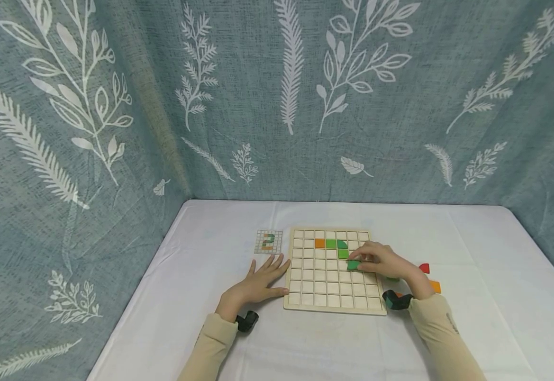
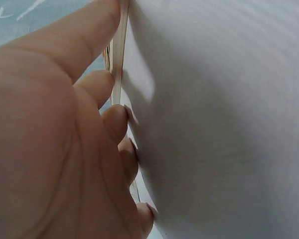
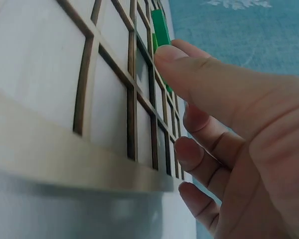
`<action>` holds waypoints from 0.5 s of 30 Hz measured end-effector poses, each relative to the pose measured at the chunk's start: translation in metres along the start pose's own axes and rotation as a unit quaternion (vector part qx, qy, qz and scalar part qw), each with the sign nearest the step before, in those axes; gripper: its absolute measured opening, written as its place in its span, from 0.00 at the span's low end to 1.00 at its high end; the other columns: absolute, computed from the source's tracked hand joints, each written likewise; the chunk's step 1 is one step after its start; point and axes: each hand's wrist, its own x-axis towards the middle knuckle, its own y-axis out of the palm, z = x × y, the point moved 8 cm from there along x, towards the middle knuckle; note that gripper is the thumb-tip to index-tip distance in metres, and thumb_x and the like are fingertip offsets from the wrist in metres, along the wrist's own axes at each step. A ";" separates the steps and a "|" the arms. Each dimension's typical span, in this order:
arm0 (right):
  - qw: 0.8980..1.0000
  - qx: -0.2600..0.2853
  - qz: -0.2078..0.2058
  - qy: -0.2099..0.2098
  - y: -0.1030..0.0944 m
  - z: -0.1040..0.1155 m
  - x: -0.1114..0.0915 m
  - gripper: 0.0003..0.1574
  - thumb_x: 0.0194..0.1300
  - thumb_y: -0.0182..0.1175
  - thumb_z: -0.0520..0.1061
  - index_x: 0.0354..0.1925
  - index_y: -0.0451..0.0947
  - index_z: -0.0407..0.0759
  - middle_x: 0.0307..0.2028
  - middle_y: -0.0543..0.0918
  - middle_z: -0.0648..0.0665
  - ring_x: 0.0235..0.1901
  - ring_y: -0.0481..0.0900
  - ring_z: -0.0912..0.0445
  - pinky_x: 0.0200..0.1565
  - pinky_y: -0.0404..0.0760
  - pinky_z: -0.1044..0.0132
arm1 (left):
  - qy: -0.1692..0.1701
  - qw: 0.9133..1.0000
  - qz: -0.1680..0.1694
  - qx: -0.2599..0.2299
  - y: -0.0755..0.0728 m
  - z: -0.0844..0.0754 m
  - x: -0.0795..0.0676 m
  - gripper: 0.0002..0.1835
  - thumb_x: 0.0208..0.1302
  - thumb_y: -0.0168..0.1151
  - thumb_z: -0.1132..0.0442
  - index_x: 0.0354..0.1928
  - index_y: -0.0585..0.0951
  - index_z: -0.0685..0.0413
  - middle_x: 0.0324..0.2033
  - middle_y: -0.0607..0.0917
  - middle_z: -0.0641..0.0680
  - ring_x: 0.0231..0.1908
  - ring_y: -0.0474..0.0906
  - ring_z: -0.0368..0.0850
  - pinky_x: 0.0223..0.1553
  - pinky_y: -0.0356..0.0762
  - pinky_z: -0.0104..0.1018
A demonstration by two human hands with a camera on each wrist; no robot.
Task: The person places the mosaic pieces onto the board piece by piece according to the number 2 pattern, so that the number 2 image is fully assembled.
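Note:
A wooden grid board lies on the table. In its upper rows sit an orange square tile, a light green square tile, a dark green rounded tile and, below that, another light green square tile. My right hand pinches a dark green tile between thumb and fingers over a cell just below these. In the right wrist view this green tile stands tilted at the thumb tip. With fingers spread, my left hand rests on the table, touching the board's left edge.
A small pattern card with a grid and a coloured figure lies left of the board. Right of the board are a red piece and an orange piece; other pieces there are partly hidden by the right arm. A leaf-patterned curtain hangs behind the table.

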 end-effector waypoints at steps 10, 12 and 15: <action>1.000 -0.014 0.015 0.016 0.008 0.003 0.011 0.15 0.63 0.60 0.43 0.49 0.79 0.48 0.37 0.76 0.51 0.30 0.64 0.62 0.32 0.68 0.69 | -0.001 1.000 0.000 0.002 0.000 0.000 0.000 0.40 0.63 0.54 0.42 0.72 0.52 0.45 0.72 0.49 0.55 0.72 0.37 0.55 0.65 0.24 0.64; 1.000 -0.013 0.017 0.016 0.009 0.005 0.012 0.15 0.63 0.59 0.43 0.49 0.79 0.48 0.36 0.75 0.50 0.29 0.64 0.62 0.32 0.68 0.68 | -0.001 1.000 -0.001 0.002 0.000 0.000 0.000 0.40 0.63 0.54 0.42 0.72 0.52 0.45 0.72 0.49 0.55 0.72 0.37 0.55 0.65 0.25 0.64; 0.999 -0.017 0.021 0.022 0.011 0.006 0.014 0.15 0.63 0.59 0.43 0.50 0.79 0.50 0.37 0.75 0.49 0.29 0.64 0.62 0.33 0.66 0.67 | -0.001 1.000 -0.001 0.002 0.000 0.000 0.000 0.40 0.63 0.54 0.43 0.72 0.52 0.45 0.72 0.49 0.55 0.72 0.37 0.55 0.65 0.25 0.64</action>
